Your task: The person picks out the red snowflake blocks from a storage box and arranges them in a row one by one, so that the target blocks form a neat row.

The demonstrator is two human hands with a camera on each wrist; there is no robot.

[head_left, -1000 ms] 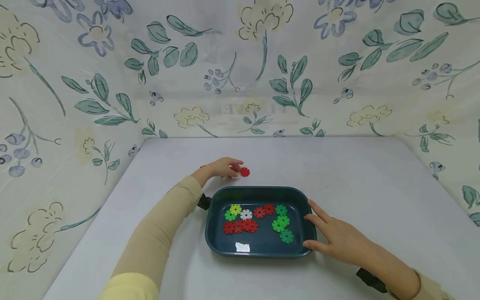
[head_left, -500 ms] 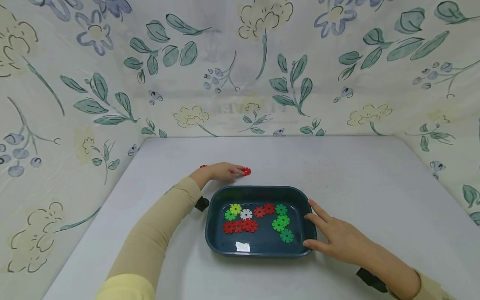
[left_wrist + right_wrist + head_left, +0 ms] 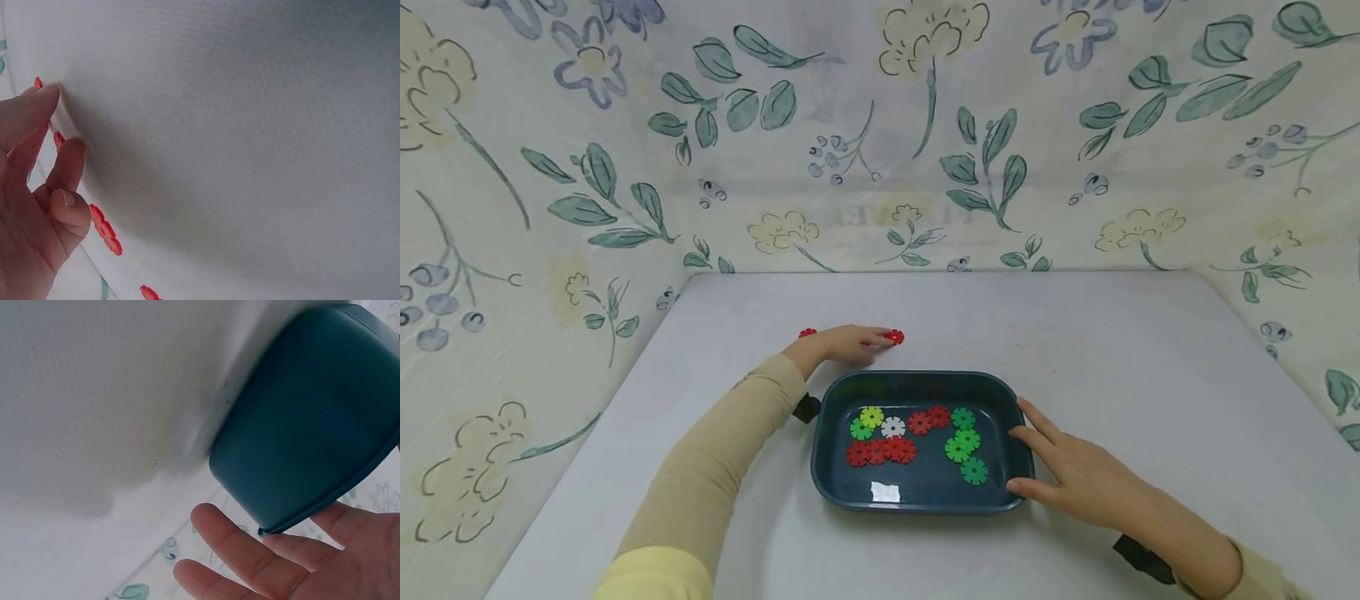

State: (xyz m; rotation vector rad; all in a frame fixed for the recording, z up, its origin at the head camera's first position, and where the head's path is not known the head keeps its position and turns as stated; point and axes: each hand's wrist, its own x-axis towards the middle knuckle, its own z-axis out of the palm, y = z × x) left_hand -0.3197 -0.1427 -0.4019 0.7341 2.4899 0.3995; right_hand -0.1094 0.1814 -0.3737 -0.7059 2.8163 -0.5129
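Thumb and fingertips of my left hand (image 3: pixel 850 343) pinch the left edge of a red snowflake disc (image 3: pixel 895 337) on the white table behind the tray. In the left wrist view, that disc (image 3: pixel 38 82) peeks out beyond the thumb, and the other fingers bend loosely; more red discs (image 3: pixel 105 229) lie beneath the hand. A dark teal tray (image 3: pixel 925 497) holds several red, green, yellow and white snowflake discs, some overlapping. My right hand (image 3: pixel 1082 475) rests with spread fingers on the tray's right rim. From the right wrist, its fingers look extended beside the tray wall (image 3: pixel 306 419).
Another red disc (image 3: pixel 807 332) lies on the table (image 3: pixel 1112 350) left of my left wrist. A flowered cloth (image 3: pixel 880 125) hangs behind the table and along both sides. Both wrists wear black bands, such as the one on the right (image 3: pixel 1142 560).
My left hand has reached slightly right and its fingers have come onto the rightmost red disc, which has shifted a little away from the tray. The right hand and tray have stayed put.
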